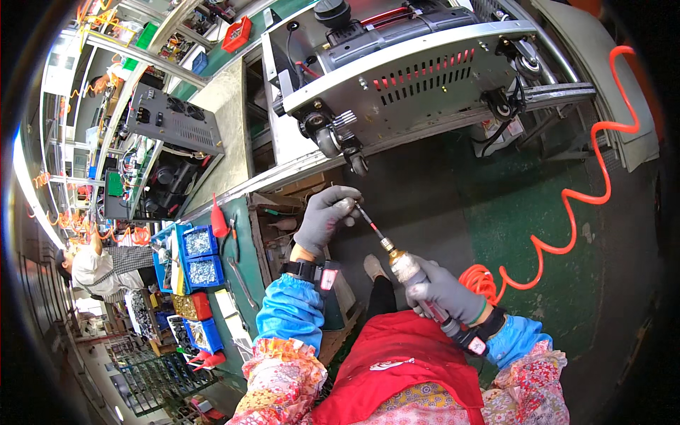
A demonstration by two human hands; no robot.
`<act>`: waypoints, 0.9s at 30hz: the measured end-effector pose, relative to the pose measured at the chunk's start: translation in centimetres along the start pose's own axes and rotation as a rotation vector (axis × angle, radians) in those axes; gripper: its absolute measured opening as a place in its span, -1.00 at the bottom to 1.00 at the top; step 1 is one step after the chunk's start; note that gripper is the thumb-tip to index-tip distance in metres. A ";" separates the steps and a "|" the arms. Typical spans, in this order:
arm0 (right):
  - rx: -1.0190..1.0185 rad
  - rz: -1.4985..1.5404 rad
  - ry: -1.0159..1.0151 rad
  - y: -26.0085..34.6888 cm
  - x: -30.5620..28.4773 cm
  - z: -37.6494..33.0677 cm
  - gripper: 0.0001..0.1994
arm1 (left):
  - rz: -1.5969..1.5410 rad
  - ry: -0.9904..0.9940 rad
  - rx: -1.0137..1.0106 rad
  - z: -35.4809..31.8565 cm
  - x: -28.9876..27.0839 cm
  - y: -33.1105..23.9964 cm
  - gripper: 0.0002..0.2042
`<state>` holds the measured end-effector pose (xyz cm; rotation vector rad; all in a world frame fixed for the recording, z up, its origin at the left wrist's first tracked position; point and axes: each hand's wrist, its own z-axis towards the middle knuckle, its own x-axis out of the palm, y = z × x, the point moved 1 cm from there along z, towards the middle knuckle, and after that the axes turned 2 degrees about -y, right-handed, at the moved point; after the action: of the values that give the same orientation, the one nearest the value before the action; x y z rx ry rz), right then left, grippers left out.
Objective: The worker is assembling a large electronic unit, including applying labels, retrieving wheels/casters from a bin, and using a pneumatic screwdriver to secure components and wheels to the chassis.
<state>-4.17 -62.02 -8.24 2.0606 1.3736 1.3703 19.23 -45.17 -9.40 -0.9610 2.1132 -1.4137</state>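
Observation:
My right hand (453, 294), in a grey glove, is wrapped around a pneumatic screwdriver (405, 268) that tilts up and to the left. Its long thin bit (370, 225) reaches my left hand (324, 219), also gloved in grey. The left thumb and fingers are pinched at the tip of the bit; whatever small piece they hold there is too hidden to name. Beyond both hands lies a grey metal machine housing (425, 88) with slotted vents. Casters (327, 142) are fitted at its near left corner, apart from my fingers.
An orange coiled air hose (567, 195) loops down on the right. On the green bench (244, 283) at left are blue bins (204, 271) of small hardware, pliers (235, 230) and a red squeeze bottle (218, 218). Farther off stand another grey machine (173, 120) and a person (110, 265).

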 end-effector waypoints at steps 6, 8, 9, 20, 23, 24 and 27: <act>-0.063 0.135 -0.145 1.4 1.4 4.0 -0.29 | -0.361 -0.107 0.000 0.6 2.0 1.4 -0.40; -0.161 0.031 -0.249 1.7 1.3 6.0 -0.33 | -0.374 -0.114 -0.101 0.0 2.9 1.8 -0.18; -0.161 0.034 -0.247 1.8 1.1 6.8 -0.33 | -0.348 -0.093 -0.164 -0.5 3.5 2.0 -0.26; -0.288 -0.032 -0.373 0.7 0.3 11.6 -0.31 | -0.357 0.025 -0.206 -0.7 4.5 4.0 -0.59; -0.320 -0.063 -0.391 0.7 0.5 12.2 -0.29 | -0.397 0.008 -0.202 -0.4 4.5 4.2 -0.61; -0.343 -0.123 -0.425 0.8 0.6 12.2 -0.29 | -0.400 0.004 -0.183 -0.3 4.5 4.1 -0.62; -0.288 -0.054 -0.419 1.4 1.0 11.7 -0.31 | -0.380 -0.045 -0.217 -0.6 4.4 3.6 -0.63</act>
<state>6.46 -59.16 -12.55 1.9550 0.9850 0.9716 14.75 -47.18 -12.28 -1.5312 2.1622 -1.3276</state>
